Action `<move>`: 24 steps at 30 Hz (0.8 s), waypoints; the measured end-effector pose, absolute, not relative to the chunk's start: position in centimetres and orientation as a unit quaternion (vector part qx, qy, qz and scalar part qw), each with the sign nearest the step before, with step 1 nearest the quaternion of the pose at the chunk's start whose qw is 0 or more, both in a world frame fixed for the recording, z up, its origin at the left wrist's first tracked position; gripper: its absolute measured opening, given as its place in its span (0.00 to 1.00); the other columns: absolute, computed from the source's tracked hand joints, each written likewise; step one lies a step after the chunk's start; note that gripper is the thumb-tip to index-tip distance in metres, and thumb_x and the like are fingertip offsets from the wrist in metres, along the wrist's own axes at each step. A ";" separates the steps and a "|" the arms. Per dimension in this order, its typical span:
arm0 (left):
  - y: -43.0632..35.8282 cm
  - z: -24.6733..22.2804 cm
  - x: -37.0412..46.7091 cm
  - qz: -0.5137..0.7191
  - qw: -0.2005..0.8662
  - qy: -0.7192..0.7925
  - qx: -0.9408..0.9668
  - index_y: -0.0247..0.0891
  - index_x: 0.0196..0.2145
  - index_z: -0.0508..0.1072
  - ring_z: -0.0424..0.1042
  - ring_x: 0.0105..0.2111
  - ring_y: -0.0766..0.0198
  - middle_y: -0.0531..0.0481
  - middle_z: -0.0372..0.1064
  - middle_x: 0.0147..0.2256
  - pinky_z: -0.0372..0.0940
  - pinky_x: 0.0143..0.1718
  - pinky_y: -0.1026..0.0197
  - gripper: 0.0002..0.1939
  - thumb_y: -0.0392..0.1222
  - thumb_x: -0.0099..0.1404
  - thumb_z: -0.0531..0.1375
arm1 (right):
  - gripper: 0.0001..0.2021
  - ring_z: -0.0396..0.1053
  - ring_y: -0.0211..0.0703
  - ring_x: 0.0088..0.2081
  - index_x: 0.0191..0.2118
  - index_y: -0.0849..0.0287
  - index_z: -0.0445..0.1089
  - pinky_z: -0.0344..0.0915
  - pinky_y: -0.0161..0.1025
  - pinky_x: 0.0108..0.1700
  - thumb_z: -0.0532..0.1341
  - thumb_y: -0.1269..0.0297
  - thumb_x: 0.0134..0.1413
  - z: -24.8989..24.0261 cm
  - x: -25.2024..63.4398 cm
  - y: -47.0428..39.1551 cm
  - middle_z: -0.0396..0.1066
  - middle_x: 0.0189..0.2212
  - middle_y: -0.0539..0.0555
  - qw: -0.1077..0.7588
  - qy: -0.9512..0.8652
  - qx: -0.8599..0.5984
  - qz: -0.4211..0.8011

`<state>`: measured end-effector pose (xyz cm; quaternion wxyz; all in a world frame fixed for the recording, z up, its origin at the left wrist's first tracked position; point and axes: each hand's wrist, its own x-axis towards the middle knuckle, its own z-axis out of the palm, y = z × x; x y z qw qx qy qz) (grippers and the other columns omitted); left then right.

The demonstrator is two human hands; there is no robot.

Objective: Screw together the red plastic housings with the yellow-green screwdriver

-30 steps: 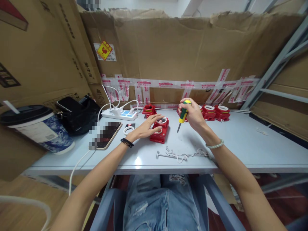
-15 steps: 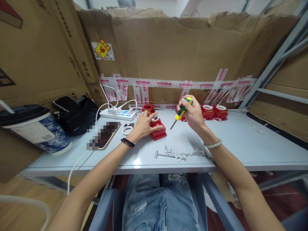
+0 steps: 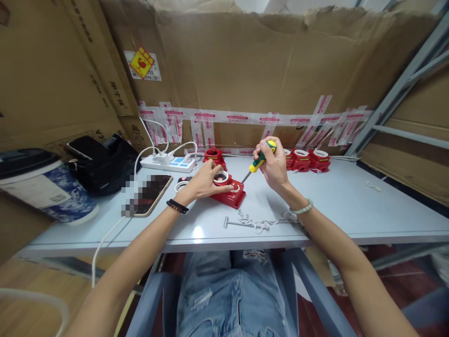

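A red device [image 3: 229,198] with a white ring lies on the table, and my left hand [image 3: 205,181] grips it from the left, thumb across its top. My right hand [image 3: 272,164] is closed around a green and yellow screwdriver [image 3: 259,159], whose tip points down at the device's right end. Whether the tip touches it is hard to tell. Behind my left hand stands another red device [image 3: 213,157]. Small screws [image 3: 244,218] and a metal T-shaped rod [image 3: 240,223] with white cord lie in front.
A phone [image 3: 152,194], a power strip [image 3: 170,163], a black bag [image 3: 105,173] and a large cup [image 3: 52,187] are on the left. More red devices [image 3: 300,160] stand at the back right. Cardboard [image 3: 238,70] rises behind the table [image 3: 351,206].
The red device under my left hand has turned, its right end now pointing more to the right. My right hand has lowered the screwdriver to that end.
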<state>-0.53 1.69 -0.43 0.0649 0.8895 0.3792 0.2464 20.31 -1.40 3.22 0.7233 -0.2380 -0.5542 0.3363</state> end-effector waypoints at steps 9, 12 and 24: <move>2.0 0.1 -1.2 0.185 0.251 0.310 0.898 0.41 0.50 0.65 0.67 0.51 0.51 0.44 0.66 0.53 0.60 0.53 0.50 0.35 0.61 0.50 0.66 | 0.17 0.61 0.29 0.24 0.34 0.53 0.58 0.60 0.32 0.29 0.66 0.53 0.47 3.3 20.5 -1.5 0.61 0.23 0.41 0.722 -0.547 -0.250 0.342; 1.8 0.2 -1.1 0.182 0.243 0.320 0.897 0.40 0.49 0.66 0.68 0.49 0.51 0.44 0.67 0.52 0.61 0.51 0.52 0.34 0.61 0.49 0.66 | 0.18 0.60 0.28 0.23 0.33 0.53 0.58 0.60 0.32 0.29 0.67 0.52 0.46 3.6 20.5 -1.8 0.60 0.23 0.41 0.720 -0.544 -0.250 0.351; 1.7 0.0 -0.8 0.185 0.213 0.333 0.900 0.38 0.48 0.67 0.69 0.47 0.50 0.42 0.69 0.49 0.62 0.47 0.53 0.36 0.64 0.49 0.65 | 0.17 0.61 0.29 0.23 0.33 0.53 0.58 0.60 0.32 0.28 0.66 0.52 0.48 3.5 20.5 -1.7 0.61 0.23 0.41 0.712 -0.553 -0.256 0.350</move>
